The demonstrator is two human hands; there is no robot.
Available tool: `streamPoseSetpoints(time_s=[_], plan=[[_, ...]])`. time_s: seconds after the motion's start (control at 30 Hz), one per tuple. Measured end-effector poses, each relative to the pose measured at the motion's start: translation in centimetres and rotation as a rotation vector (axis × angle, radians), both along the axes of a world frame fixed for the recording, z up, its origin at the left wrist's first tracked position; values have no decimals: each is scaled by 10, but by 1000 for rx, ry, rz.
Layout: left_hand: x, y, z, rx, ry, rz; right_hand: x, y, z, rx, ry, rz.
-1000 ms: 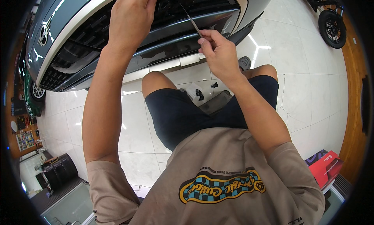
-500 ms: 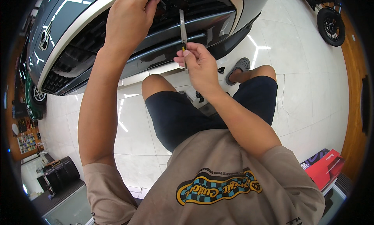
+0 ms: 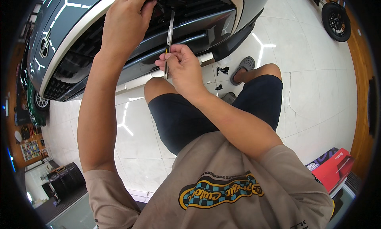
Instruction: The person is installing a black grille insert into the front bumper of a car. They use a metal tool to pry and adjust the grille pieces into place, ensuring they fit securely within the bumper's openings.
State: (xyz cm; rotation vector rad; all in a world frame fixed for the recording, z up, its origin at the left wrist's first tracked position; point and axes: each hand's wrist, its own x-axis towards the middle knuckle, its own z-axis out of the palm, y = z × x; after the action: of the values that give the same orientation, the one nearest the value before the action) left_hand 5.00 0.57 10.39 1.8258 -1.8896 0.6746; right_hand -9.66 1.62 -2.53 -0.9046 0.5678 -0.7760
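Observation:
Low at the front of a dark car (image 3: 73, 30), my right hand (image 3: 184, 68) grips a slim snap-off knife (image 3: 170, 32) between thumb and fingers. Its long silver blade points up toward the grille, and a touch of yellow shows on its handle. The blade's tip lies near the black grille opening (image 3: 190, 8). My left hand (image 3: 127, 18) is at the upper edge of the grille, thumb and fingers pinched together. What they pinch is dark and blends into the black trim, so I cannot make it out.
Black scraps (image 3: 222, 70) lie on the white tiled floor (image 3: 309, 70) beside my grey clog (image 3: 247, 64). A pale trim strip (image 3: 145, 79) runs under the bumper. A motorcycle wheel (image 3: 336, 22) stands at far right, a red box (image 3: 335, 169) at lower right, a black drum (image 3: 65, 182) at lower left.
My right hand has moved left with the knife, whose blade now sits farther left across the grille. My left hand has shifted slightly left, still pinched. More black scraps show on the floor.

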Motion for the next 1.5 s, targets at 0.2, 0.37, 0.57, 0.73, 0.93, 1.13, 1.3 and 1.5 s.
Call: streamPoseSetpoints(time_s=[0.2,0.37,0.57,0.73,0.93,1.13,1.3,1.5], plan=[[0,1,-1,6,64,-20,2,4,3,7,-9,-13],[-1,0,1,19,49,3,7,8,4,52,-39,-62],[-1,2,-1,13,16,11,6,7,9,95,-65,0],[0,5,-1,33,29,14,10,11,22,172,-98,29],[0,5,0,35,33,13,18,16,32,241,-155,60],[1,5,0,34,41,16,20,18,33,247,-155,111],[4,8,-3,24,28,32,23,21,28,256,-167,133],[4,8,-2,30,51,45,23,19,24,224,-145,170]])
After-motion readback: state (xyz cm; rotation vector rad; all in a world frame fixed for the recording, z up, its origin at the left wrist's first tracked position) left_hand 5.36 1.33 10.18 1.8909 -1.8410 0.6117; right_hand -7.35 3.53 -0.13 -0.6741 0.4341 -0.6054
